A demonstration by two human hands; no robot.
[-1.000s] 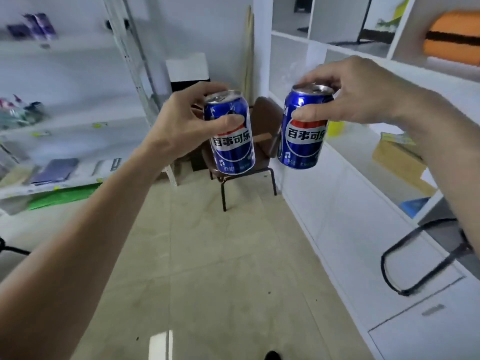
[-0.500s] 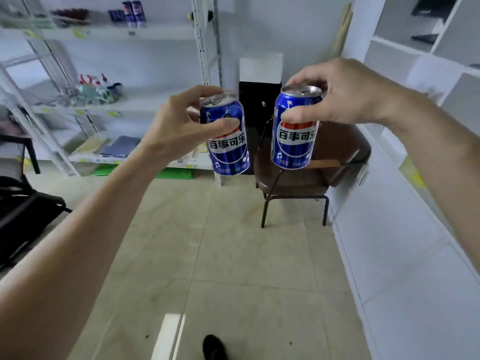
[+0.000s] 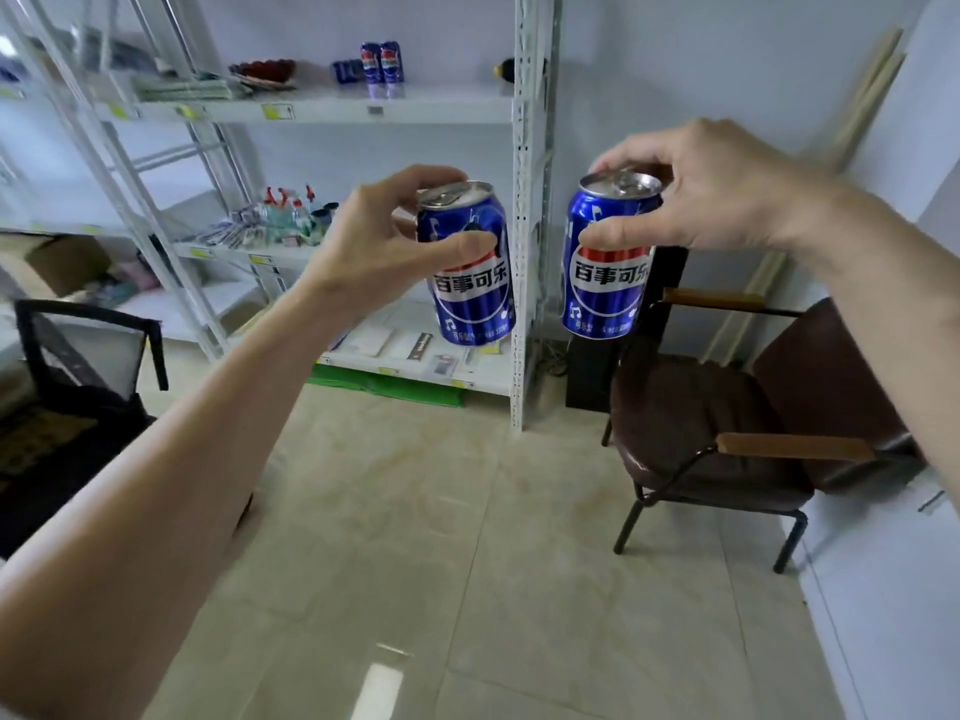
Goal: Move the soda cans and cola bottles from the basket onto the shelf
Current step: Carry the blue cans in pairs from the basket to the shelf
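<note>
Each hand holds one blue can upright: left hand (image 3: 384, 252) grips the left can (image 3: 470, 262), right hand (image 3: 711, 194) the right can (image 3: 608, 257). The shelf (image 3: 363, 109) is ahead of both grips and higher. The left can looks a bit nearer to it.

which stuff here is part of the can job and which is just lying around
Job: blue can in left hand; blue can in right hand; white shelf; cans already on it.
Lying about: brown chair, spray bottles, green sheet.

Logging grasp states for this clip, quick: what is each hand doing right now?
Left hand: closed on the left soda can, carried in the air.
Right hand: closed on the right soda can near its top, also in the air.
</note>
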